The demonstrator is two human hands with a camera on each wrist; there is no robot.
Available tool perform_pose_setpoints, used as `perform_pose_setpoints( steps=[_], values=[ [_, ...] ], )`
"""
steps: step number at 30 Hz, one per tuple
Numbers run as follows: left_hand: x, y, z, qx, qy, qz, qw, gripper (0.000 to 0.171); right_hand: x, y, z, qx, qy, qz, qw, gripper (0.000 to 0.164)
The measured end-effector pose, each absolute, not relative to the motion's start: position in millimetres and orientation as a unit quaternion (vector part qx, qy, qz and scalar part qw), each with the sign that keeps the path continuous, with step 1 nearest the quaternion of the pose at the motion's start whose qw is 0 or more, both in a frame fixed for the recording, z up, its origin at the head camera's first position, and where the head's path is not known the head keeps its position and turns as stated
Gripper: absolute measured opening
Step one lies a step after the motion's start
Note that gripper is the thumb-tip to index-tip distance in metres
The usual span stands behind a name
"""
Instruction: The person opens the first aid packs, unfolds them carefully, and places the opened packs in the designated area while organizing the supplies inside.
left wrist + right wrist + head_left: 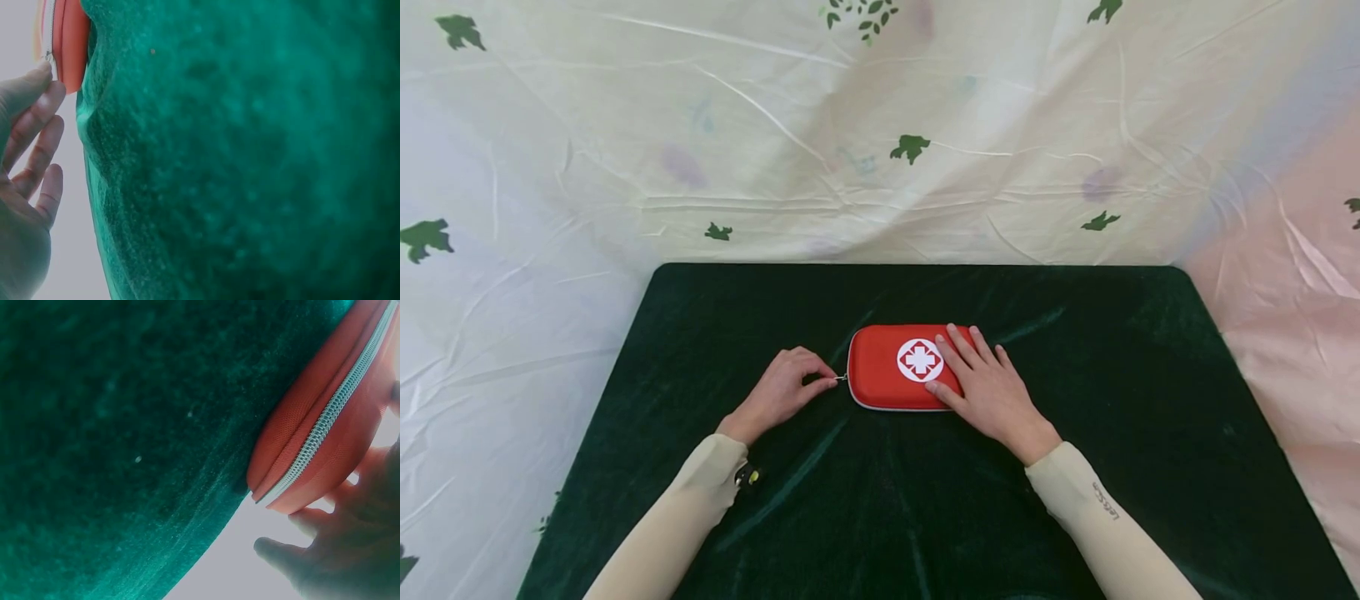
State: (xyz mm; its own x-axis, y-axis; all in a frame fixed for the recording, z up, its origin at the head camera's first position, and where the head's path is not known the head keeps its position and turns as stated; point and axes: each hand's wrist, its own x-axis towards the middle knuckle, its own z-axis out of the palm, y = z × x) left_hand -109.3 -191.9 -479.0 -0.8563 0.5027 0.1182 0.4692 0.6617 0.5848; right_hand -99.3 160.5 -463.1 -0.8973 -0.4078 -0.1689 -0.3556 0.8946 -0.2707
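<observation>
A red first-aid case (880, 354) with a white cross emblem lies flat on the dark green cloth. At its left end, my left hand (784, 387) pinches a small metal zipper pull (841, 378) between thumb and index finger. The left wrist view shows that pinch beside the zipper, the other fingers loosely bent. Spread fingers of my right hand (992, 387) rest on top of the case's right part, partly over the emblem. In the right wrist view the closed silver zipper teeth (325, 419) run along the case's side.
The green velvet cloth (880, 500) covers the table and has some creases. Behind it hangs a pale curtain (775, 125) with green leaf and bird-like prints. A pinkish stretch of fabric (1307, 275) is at the right.
</observation>
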Motion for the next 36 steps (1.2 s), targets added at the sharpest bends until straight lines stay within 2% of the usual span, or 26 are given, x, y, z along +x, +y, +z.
perform_pose_setpoints(
  steps=[9, 12, 36],
  values=[
    [-109, -197, -496, 0.281, 0.891, 0.357, 0.008, 0.01, -99, 160, -462, -0.195, 0.967, -0.117, 0.116, 0.086],
    [-104, -193, -483, 0.277, 0.898, 0.342, 0.01, 0.01, -99, 160, -462, -0.195, 0.967, -0.119, 0.116, 0.085],
    [-94, -189, -477, 0.263, 0.91, 0.32, 0.034, 0.01, -99, 160, -463, -0.196, 0.966, -0.122, 0.116, 0.085]
  ],
)
